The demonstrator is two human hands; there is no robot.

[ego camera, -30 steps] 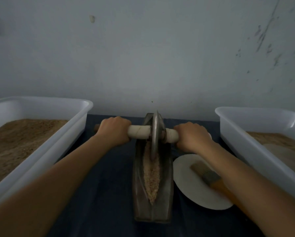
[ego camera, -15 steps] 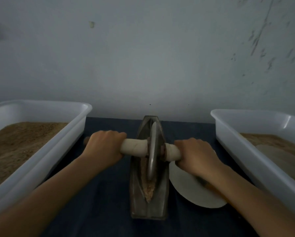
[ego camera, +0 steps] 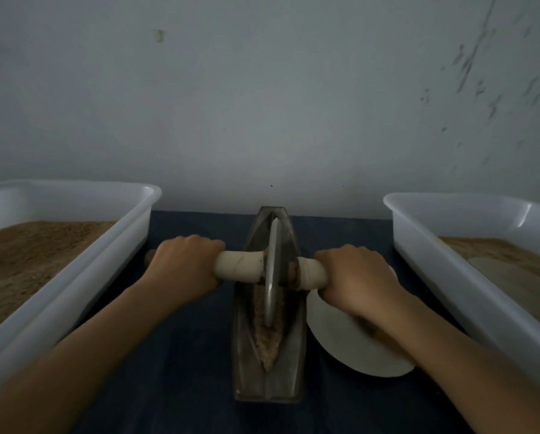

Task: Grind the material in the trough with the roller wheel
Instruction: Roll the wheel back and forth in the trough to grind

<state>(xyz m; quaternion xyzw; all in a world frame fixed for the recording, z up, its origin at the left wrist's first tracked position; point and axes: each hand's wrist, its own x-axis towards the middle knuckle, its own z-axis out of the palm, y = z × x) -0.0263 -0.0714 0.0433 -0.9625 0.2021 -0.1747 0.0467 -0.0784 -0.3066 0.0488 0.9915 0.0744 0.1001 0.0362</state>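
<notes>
A dark metal boat-shaped trough (ego camera: pixel 295 364) lies lengthwise in the middle of the dark table. Coarse tan material (ego camera: pixel 267 346) fills its groove near the front end. A thin metal roller wheel (ego camera: pixel 272 274) stands upright in the groove, about mid-trough. A pale wooden axle handle (ego camera: pixel 239 266) runs through it. My left hand (ego camera: pixel 185 266) grips the left end of the handle. My right hand (ego camera: pixel 356 278) grips the right end.
A white plastic bin (ego camera: pixel 84 277) of brown granular material stands on the left. A second white bin (ego camera: pixel 444 264) with tan powder stands on the right. A white plate (ego camera: pixel 344 343) lies beside the trough under my right forearm. A grey wall rises just behind.
The wheel and both hands have rolled toward me along the trough, from its far end to about the middle. My right arm now hides the brush on the plate.
</notes>
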